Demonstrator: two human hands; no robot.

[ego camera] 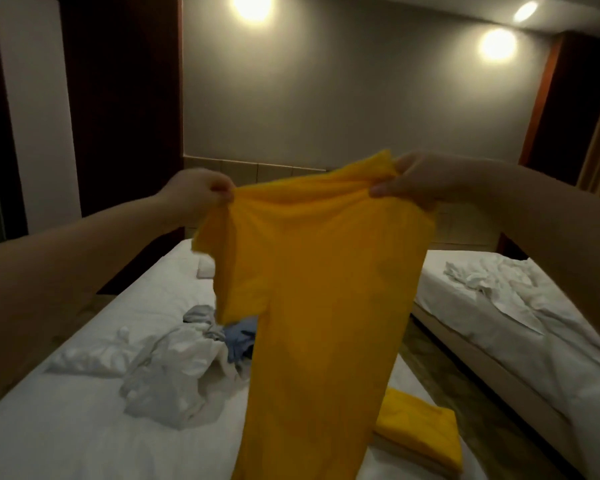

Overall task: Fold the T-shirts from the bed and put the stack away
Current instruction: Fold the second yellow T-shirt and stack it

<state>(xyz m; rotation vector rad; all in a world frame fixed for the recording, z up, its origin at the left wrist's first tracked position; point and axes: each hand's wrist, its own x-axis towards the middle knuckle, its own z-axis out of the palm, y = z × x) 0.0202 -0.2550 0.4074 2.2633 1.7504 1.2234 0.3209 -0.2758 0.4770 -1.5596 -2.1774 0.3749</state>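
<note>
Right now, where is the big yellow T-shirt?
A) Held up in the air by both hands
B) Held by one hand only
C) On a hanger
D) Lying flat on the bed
A: the left hand and the right hand each pinch the top of the yellow T-shirt, and it hangs down above the bed.
</note>
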